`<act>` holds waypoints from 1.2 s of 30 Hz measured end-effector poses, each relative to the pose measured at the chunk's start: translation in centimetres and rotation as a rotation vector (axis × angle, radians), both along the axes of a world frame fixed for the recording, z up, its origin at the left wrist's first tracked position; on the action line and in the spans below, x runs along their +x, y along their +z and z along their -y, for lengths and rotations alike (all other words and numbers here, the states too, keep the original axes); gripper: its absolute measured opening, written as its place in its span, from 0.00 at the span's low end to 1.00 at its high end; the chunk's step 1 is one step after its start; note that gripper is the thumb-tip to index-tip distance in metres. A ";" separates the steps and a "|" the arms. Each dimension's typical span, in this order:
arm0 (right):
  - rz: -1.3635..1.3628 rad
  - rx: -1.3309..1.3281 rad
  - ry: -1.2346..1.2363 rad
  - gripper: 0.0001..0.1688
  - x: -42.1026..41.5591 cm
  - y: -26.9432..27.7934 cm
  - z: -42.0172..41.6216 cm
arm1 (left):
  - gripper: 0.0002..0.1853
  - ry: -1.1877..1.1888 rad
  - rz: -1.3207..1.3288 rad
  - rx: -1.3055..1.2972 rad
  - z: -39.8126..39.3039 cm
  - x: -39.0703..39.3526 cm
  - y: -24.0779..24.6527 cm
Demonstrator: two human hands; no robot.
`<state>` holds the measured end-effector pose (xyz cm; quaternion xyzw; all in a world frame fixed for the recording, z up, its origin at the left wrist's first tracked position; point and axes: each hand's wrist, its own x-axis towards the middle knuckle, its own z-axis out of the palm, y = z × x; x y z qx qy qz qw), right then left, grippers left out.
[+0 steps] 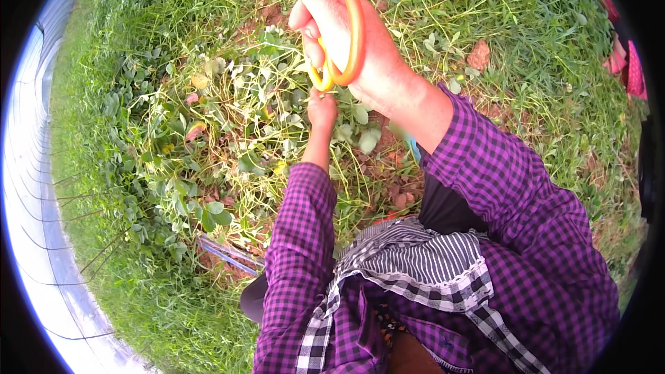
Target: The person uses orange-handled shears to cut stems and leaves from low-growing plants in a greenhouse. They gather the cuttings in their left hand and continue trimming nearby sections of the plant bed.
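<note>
Raised at the top centre, my right hand is closed around the orange and yellow loop handles of what looks like scissors or shears; only a bit of its dark metal shows at the top edge. Lower and farther off, my left hand reaches into a tangle of leafy stems, its fingers partly hidden behind the handle. Whether it grips a stem is not clear. Green, yellow and reddish leaves lie around it on brown soil.
Dense grass surrounds the plants. A curved white plastic sheet with thin hoops runs along the left. Bluish strips lie near my left knee. Pink and red fabric shows at the right edge, and a reddish clod lies in the grass.
</note>
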<state>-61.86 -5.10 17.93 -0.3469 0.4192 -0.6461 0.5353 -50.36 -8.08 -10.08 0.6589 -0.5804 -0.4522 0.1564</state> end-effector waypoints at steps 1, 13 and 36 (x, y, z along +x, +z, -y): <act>-0.013 0.009 0.006 0.28 0.5 0.2 0.0 | 0.18 -0.100 0.163 -0.065 0.8 0.9 -1.2; -0.110 0.059 0.275 0.30 1.0 -0.8 -0.1 | 0.16 0.079 0.415 -0.148 -11.8 9.7 5.9; -0.894 0.341 1.652 0.33 8.5 -16.1 -6.2 | 0.20 0.874 -0.584 0.044 -17.6 17.8 5.4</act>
